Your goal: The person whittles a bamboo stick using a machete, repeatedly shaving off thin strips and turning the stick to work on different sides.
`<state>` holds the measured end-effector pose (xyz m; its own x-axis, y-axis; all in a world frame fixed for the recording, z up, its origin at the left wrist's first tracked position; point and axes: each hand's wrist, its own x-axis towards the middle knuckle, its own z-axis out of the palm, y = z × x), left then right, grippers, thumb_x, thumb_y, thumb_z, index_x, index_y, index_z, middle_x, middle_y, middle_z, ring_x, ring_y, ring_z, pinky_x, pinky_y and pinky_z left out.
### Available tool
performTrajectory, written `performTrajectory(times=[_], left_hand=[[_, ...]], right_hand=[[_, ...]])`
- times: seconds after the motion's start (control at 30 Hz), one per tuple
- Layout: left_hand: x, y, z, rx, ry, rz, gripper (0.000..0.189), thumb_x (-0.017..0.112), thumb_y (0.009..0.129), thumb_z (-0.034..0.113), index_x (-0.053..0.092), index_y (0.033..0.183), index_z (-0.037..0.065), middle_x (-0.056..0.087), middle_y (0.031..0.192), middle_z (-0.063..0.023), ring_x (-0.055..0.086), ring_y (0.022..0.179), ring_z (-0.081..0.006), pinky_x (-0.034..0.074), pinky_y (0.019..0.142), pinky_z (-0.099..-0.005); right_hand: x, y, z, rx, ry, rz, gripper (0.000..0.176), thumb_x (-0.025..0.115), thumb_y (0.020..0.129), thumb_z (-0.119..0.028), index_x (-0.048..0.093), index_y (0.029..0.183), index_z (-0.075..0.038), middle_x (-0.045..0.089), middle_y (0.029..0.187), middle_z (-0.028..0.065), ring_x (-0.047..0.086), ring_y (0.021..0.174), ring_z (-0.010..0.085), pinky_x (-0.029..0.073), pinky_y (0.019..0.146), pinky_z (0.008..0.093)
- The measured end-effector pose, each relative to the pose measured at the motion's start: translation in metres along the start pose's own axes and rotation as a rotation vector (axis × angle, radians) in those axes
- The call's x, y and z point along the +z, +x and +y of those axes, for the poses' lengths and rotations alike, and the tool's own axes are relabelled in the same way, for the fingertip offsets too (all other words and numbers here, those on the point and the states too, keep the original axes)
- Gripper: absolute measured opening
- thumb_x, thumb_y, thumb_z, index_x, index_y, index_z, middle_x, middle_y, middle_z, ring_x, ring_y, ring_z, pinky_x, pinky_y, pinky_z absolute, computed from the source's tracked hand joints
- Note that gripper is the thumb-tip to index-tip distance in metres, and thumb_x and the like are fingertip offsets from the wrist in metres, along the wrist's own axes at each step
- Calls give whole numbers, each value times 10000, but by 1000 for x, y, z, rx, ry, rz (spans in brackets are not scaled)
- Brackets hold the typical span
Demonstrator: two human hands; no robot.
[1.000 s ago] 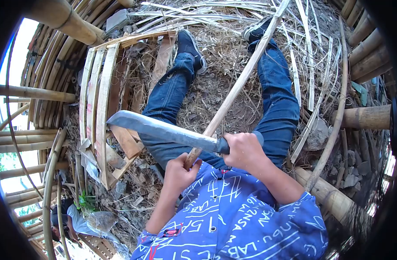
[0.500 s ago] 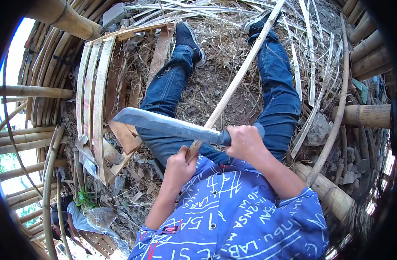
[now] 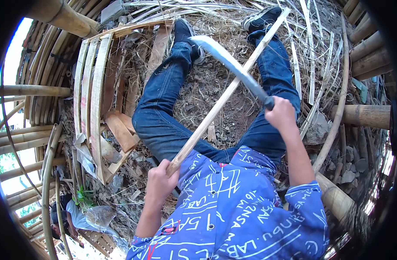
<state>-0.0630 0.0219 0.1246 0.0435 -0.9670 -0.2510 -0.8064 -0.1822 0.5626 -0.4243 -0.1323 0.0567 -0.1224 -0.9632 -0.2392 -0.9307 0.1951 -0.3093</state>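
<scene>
My left hand (image 3: 161,181) is closed round the lower end of a long pale wooden stick (image 3: 222,102), close to my shirt. The stick slants up and right, its far end beside my right shoe. In my right hand (image 3: 280,113) is the dark handle of a machete (image 3: 229,59). Its broad metal blade points up and left and crosses the stick about midway along. Both my legs (image 3: 164,93) are spread to either side of the stick, in blue jeans dotted with small chips.
A slatted wooden crate (image 3: 96,93) lies left of my leg. Pale split strips (image 3: 309,56) and shavings cover the ground. Thick bamboo poles (image 3: 363,117) stand right, with stones (image 3: 316,130) near them. At lower left another person (image 3: 71,216) bends behind bamboo.
The machete has swung away from me along the stick, its blade now pointing more upward. My left hand has drawn the stick's lower end down and left.
</scene>
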Motion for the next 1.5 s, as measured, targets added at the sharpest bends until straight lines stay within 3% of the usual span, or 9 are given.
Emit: performTrajectory(times=[0.4, 0.5, 0.63, 0.87, 0.93, 1.03, 1.13, 1.23, 1.5], left_hand=[[8, 17, 29, 3, -7, 87, 319, 760, 819, 181, 517, 695, 15, 521, 524, -178, 570, 467, -363, 422, 456, -402], [8, 23, 41, 32, -63, 207, 394, 776, 807, 157, 440, 656, 19, 402, 480, -105, 357, 403, -190, 311, 429, -340], [1, 25, 45, -1, -75, 223, 386, 791, 797, 148, 456, 659, 14, 429, 482, -89, 380, 421, -151, 327, 436, -326], [-5, 27, 45, 55, -42, 205, 347, 811, 785, 189, 533, 700, 1, 481, 512, -102, 439, 447, -168, 373, 467, -332], [-9, 26, 46, 61, 7, 134, 383, 798, 811, 304, 568, 744, 5, 568, 561, -168, 623, 514, -335, 461, 492, -372], [-8, 24, 39, 55, -91, 135, 450, 753, 866, 353, 535, 704, -7, 457, 514, -87, 421, 455, -154, 358, 460, -328], [-7, 24, 32, 20, -127, 131, 489, 702, 906, 407, 539, 709, -10, 442, 513, -72, 405, 465, -138, 348, 458, -320], [-14, 23, 31, -13, -58, 59, 439, 695, 908, 374, 558, 744, -9, 524, 557, -175, 565, 495, -341, 427, 488, -393], [-19, 16, 23, -18, -86, 48, 444, 703, 906, 362, 543, 731, -14, 500, 542, -163, 519, 468, -290, 406, 477, -366]], right_hand=[[5, -63, -55, -187, 393, -175, 224, 686, 678, -194, 705, 876, -93, 690, 772, 202, 679, 759, 408, 554, 733, 486], [-1, -81, -81, -380, 407, -211, 207, 665, 677, -186, 665, 855, -80, 661, 694, 200, 672, 715, 401, 536, 681, 501], [-3, -75, -90, -457, 349, -189, 190, 663, 684, -190, 636, 832, -75, 658, 683, 184, 673, 687, 387, 526, 653, 500], [-1, -63, -72, -486, 190, -84, 197, 696, 654, -196, 634, 801, -82, 663, 688, 157, 679, 675, 350, 531, 615, 456], [-2, -62, -67, -482, 210, -48, 198, 699, 645, -188, 632, 797, -80, 661, 686, 155, 679, 673, 346, 530, 610, 453], [-5, -58, -61, -464, 211, -9, 200, 703, 633, -176, 627, 788, -77, 660, 688, 154, 680, 674, 340, 528, 604, 450], [-4, -56, -58, -465, 169, -10, 195, 703, 631, -174, 620, 777, -75, 662, 692, 151, 680, 676, 336, 526, 603, 448], [-3, -57, -57, -471, 133, -14, 190, 702, 630, -173, 612, 765, -75, 662, 691, 143, 678, 673, 333, 522, 598, 442], [-7, -57, -54, -473, 127, 10, 157, 689, 631, -155, 613, 740, -70, 652, 680, 143, 662, 665, 349, 502, 590, 452]])
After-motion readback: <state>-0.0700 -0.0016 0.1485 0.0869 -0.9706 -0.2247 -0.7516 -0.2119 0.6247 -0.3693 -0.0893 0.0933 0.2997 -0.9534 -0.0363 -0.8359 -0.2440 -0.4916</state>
